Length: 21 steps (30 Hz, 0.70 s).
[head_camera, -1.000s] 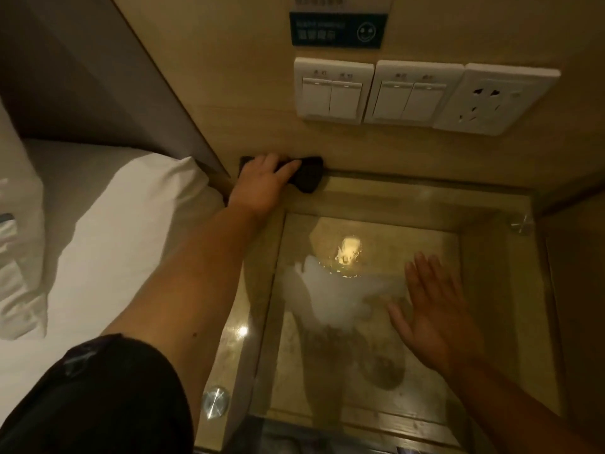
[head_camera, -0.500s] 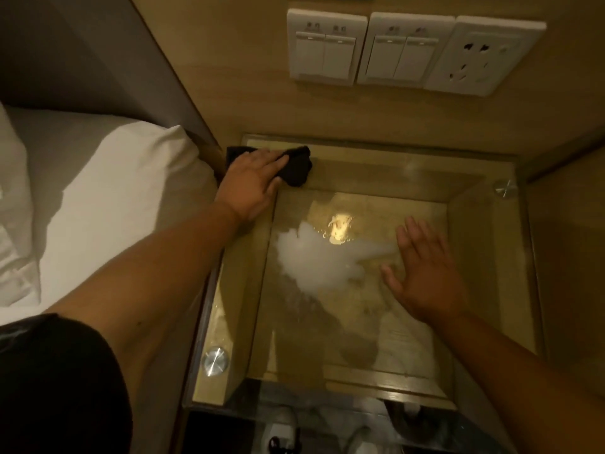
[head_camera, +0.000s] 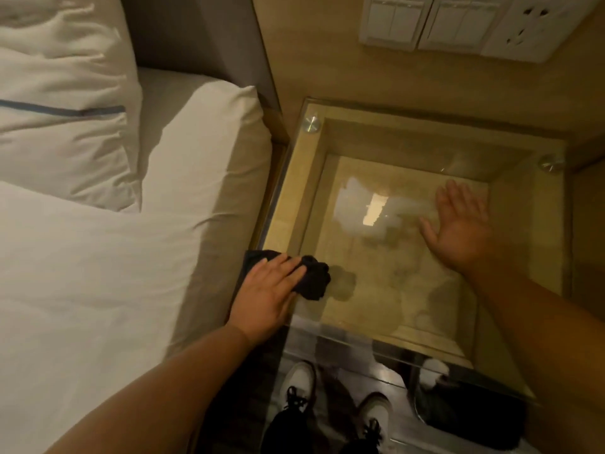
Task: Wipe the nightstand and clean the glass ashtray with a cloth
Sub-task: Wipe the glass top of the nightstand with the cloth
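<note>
Your left hand (head_camera: 265, 296): 1, fingers straight, pressing 1 black cloth (head_camera: 314, 281) on nightstand glass (head_camera: 386, 290) | your right hand (head_camera: 458, 224): 1, spread on glass | metal studs (head_camera: 311, 123): 2

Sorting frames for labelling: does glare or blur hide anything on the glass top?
Head view: a bright reflection glares on the glass top, with a pale haze around it. Head view: dim warm light, the cloth under the left hand throws a soft shadow beside it; slightly soft overall.
</note>
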Motion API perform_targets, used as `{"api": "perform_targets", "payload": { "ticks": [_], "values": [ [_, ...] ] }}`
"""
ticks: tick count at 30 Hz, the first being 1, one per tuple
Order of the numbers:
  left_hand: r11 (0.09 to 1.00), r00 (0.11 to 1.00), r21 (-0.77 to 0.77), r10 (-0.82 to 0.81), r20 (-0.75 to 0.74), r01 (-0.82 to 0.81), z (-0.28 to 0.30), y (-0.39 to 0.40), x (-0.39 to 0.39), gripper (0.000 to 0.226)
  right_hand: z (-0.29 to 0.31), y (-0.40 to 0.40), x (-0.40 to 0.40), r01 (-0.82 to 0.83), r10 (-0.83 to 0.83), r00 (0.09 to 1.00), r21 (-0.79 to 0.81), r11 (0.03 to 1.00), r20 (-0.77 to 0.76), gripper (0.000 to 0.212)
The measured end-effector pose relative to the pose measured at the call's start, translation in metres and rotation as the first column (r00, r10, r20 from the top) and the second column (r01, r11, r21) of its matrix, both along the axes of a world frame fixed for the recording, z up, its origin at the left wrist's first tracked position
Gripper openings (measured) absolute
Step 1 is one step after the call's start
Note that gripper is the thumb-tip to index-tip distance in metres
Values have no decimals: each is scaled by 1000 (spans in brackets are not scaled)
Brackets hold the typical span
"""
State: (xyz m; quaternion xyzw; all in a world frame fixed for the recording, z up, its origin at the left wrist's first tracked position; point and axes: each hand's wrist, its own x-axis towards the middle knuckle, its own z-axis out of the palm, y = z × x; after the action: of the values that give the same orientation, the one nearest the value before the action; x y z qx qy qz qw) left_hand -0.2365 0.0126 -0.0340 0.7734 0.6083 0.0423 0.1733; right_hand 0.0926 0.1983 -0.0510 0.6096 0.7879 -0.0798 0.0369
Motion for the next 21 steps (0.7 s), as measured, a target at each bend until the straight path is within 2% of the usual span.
{"api": "perform_targets", "payload": {
  "ticks": [9, 14, 16, 18, 20, 21],
  "values": [
    [997, 997, 22, 80, -1, -80, 3, -61, 16, 45, -7, 2, 1, -19, 19, 1000, 30, 999, -10, 82],
    [990, 987, 52, 126, 100, -132, 14, -76, 23, 42, -5, 0, 0, -4, 5, 1000, 12, 1000, -25, 84],
    [988, 976, -15, 151, 156, -151, 26, -74, 25, 30, -3, -2, 0, 6, -6, 1000, 1, 1000, -23, 84],
    [952, 927, -168, 292, 235, -257, 40, -68, 26, 25, -3, -3, -1, 12, -11, 1000, 11, 1000, -20, 83],
    [859, 852, -374, 458, 253, -350, 48, -61, 25, 17, -1, -2, -2, 13, -13, 1000, -1, 1000, -22, 83],
    [783, 795, -502, 544, 267, -367, 51, -57, 24, 17, 0, -2, -2, 13, -13, 1000, -18, 1000, -19, 83]
  ]
}}
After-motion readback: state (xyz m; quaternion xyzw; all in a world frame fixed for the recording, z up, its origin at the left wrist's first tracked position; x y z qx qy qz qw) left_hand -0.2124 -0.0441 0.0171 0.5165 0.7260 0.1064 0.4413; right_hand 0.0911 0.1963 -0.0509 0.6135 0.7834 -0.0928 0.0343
